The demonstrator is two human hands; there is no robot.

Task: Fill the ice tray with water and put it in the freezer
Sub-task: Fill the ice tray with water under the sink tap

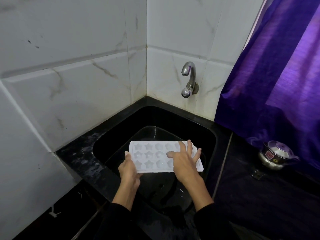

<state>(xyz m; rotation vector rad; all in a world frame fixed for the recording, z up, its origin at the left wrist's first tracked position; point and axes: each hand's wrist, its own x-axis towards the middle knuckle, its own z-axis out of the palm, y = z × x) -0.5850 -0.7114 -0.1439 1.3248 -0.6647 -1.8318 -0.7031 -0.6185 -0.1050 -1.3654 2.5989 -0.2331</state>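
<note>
White tray [152, 157] is held level over the black sink [199, 134], below the tap [188, 75]. Its left edge is gripped by the left hand [129, 168]; the right hand [184, 161] is laid on top, fingers spread.

Head view, downward (close) over sink [210, 135]

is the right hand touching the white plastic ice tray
Touching. The head view shows the right hand lying with spread fingers on top of the white plastic ice tray.
</note>
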